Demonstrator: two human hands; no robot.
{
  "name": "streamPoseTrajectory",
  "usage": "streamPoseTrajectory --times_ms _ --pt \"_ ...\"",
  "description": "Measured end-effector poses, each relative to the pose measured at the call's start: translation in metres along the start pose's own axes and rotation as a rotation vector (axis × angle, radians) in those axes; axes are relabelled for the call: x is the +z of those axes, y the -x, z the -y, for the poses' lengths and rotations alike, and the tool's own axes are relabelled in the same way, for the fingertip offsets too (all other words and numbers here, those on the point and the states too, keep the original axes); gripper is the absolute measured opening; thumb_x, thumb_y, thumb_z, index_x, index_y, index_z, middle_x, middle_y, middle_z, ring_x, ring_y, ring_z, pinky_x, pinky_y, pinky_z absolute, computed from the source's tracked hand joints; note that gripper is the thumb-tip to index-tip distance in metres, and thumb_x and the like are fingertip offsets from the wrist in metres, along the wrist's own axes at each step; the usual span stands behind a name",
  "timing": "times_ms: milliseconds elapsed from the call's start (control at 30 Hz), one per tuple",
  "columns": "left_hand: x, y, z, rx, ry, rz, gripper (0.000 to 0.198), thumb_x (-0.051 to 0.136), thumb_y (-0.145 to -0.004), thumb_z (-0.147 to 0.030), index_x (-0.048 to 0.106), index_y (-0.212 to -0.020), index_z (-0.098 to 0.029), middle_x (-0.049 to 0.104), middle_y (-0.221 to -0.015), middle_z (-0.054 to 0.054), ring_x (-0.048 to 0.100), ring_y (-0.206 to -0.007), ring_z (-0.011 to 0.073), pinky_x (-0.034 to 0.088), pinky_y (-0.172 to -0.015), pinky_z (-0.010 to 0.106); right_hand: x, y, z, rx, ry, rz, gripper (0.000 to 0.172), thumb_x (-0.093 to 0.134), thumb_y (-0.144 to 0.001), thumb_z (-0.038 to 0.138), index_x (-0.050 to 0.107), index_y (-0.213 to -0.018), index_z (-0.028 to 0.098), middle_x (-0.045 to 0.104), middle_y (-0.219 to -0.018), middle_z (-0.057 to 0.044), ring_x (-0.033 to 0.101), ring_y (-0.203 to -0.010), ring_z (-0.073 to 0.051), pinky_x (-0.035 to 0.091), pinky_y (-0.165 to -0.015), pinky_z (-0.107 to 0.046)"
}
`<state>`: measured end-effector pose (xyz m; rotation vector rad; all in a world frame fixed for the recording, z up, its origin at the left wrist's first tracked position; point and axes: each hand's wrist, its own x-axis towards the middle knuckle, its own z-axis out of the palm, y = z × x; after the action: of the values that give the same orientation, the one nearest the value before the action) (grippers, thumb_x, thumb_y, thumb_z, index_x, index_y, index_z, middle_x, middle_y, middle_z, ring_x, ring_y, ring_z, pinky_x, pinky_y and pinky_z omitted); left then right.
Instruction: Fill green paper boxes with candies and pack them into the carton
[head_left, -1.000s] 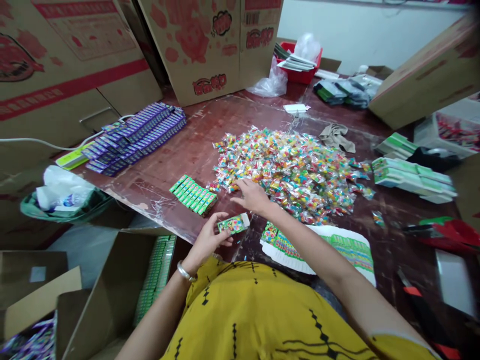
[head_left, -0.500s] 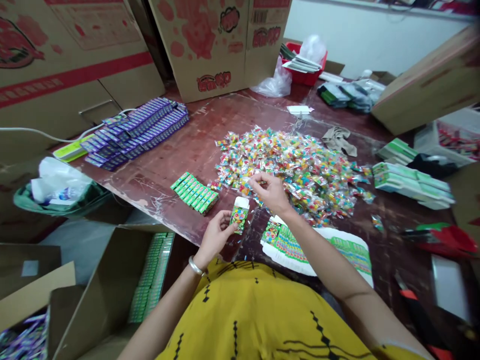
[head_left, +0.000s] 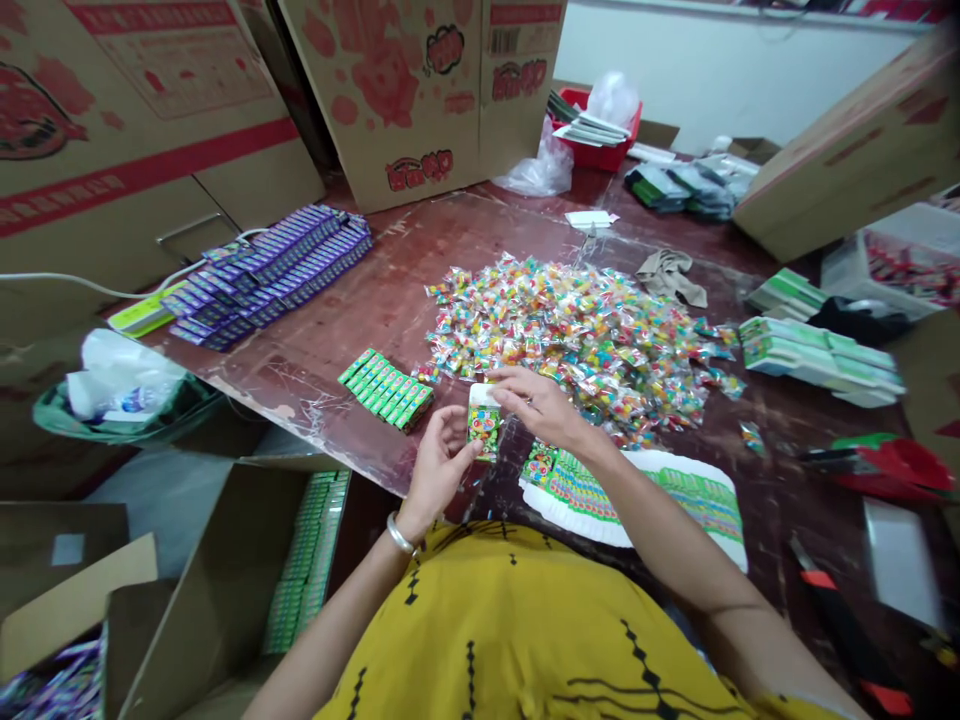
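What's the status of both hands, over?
Left hand: grip on small green box. Right hand: at its white flap. Candy pile just beyond; nothing seen blocking.

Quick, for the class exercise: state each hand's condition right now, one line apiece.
Left hand: closed on a small green candy box.
Right hand: at the box's white flap; whether it grips anything cannot be told.

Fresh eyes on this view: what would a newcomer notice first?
The big heap of colorful wrapped candy on the table, mid-picture, comes first. Just in front of it, the left hand holds a small green box, with the right hand at its white flap. Farther left, rows of purple boxes stand out.
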<state>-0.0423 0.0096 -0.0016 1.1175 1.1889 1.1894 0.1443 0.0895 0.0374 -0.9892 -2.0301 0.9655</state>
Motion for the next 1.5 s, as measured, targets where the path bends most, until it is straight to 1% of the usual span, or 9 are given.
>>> streamPoseTrajectory --times_ms 167,400,567,800,1067,1200,1300,1433,1500 --pt "0.005 0.004 -0.010 0.063 0.007 0.065 0.059 0.065 -0.084 -0.029 0.039 -0.138 -0.027 0.059 -0.109 0.005 0.063 -0.092 0.0168 0.054 -0.080 0.029 0.016 0.021 0.001 0.213 -0.327 -0.078 0.031 0.065 -0.083 0.040 0.066 -0.110 0.024 0.070 -0.091 -0.003 0.066 -0.077 -0.016 0.054 -0.070 -0.031" --pt "0.010 0.000 -0.009 0.039 -0.053 0.181 0.034 0.064 -0.084 -0.028 0.050 -0.115 -0.022 0.060 -0.110 0.005 0.061 -0.082 0.0143 0.050 -0.071 0.025 0.035 0.036 -0.004 0.169 -0.290 -0.210 0.018 0.066 -0.084 0.036 0.064 -0.078 0.019 0.065 -0.090 -0.004 0.063 -0.082 -0.016 0.051 -0.074 -0.029" --pt "0.014 -0.003 -0.013 0.034 0.029 0.107 0.044 0.069 -0.081 -0.027 0.044 -0.118 -0.024 0.060 -0.105 0.004 0.061 -0.089 0.0157 0.050 -0.071 0.024 0.036 0.033 0.002 0.173 -0.437 -0.337 0.025 0.069 -0.081 0.031 0.059 -0.103 0.024 0.066 -0.100 -0.004 0.064 -0.092 -0.017 0.052 -0.082 -0.031" --pt "0.014 0.001 -0.010 0.066 -0.086 0.031 0.050 0.071 -0.079 -0.027 0.045 -0.122 -0.026 0.055 -0.101 0.002 0.060 -0.086 0.0140 0.052 -0.072 0.024 0.030 0.025 -0.002 0.244 -0.517 -0.221 0.023 0.075 -0.074 0.038 0.062 -0.079 0.019 0.067 -0.087 -0.003 0.062 -0.080 -0.015 0.050 -0.073 -0.028" --pt "0.011 0.003 -0.016 0.075 -0.129 0.196 0.052 0.062 -0.086 -0.024 0.044 -0.135 -0.026 0.060 -0.111 0.007 0.062 -0.094 0.0181 0.053 -0.084 0.031 0.013 0.018 -0.011 0.314 -0.459 -0.090 0.030 0.072 -0.076 0.042 0.062 -0.067 0.015 0.060 -0.065 0.001 0.052 -0.059 -0.010 0.041 -0.057 -0.024" --pt "0.008 0.001 -0.014 0.045 -0.116 0.183 0.045 0.064 -0.085 -0.026 0.049 -0.128 -0.023 0.061 -0.103 0.005 0.061 -0.088 0.0163 0.051 -0.076 0.027 0.009 0.022 -0.004 0.178 -0.219 -0.078 0.028 0.062 -0.086 0.041 0.065 -0.074 0.016 0.066 -0.079 -0.003 0.060 -0.073 -0.013 0.047 -0.070 -0.027" --pt "0.004 -0.004 -0.009 0.020 -0.034 0.128 0.040 0.069 -0.081 -0.027 0.052 -0.118 -0.021 0.062 -0.100 0.005 0.061 -0.089 0.0168 0.051 -0.075 0.026 0.008 0.030 0.003 0.035 -0.009 0.021 0.030 0.061 -0.087 0.045 0.066 -0.102 0.019 0.066 -0.108 -0.008 0.061 -0.100 -0.019 0.050 -0.088 -0.034" --pt "0.002 -0.011 -0.003 -0.010 0.041 0.025 0.043 0.073 -0.077 -0.027 0.053 -0.115 -0.020 0.063 -0.104 0.005 0.061 -0.093 0.0173 0.051 -0.079 0.027 0.010 0.039 0.005 -0.068 0.244 0.190 0.100 0.081 -0.062 0.056 0.035 -0.144 0.021 0.038 -0.148 -0.014 0.036 -0.138 -0.031 0.035 -0.112 -0.049" --pt "0.004 -0.012 0.000 -0.013 0.058 0.014 0.043 0.073 -0.076 -0.026 0.053 -0.114 -0.020 0.063 -0.105 0.006 0.062 -0.094 0.0171 0.050 -0.081 0.028 0.015 0.041 0.001 -0.078 0.311 0.177 0.098 0.081 -0.064 0.050 0.033 -0.144 0.020 0.035 -0.150 -0.015 0.031 -0.141 -0.031 0.030 -0.116 -0.050"
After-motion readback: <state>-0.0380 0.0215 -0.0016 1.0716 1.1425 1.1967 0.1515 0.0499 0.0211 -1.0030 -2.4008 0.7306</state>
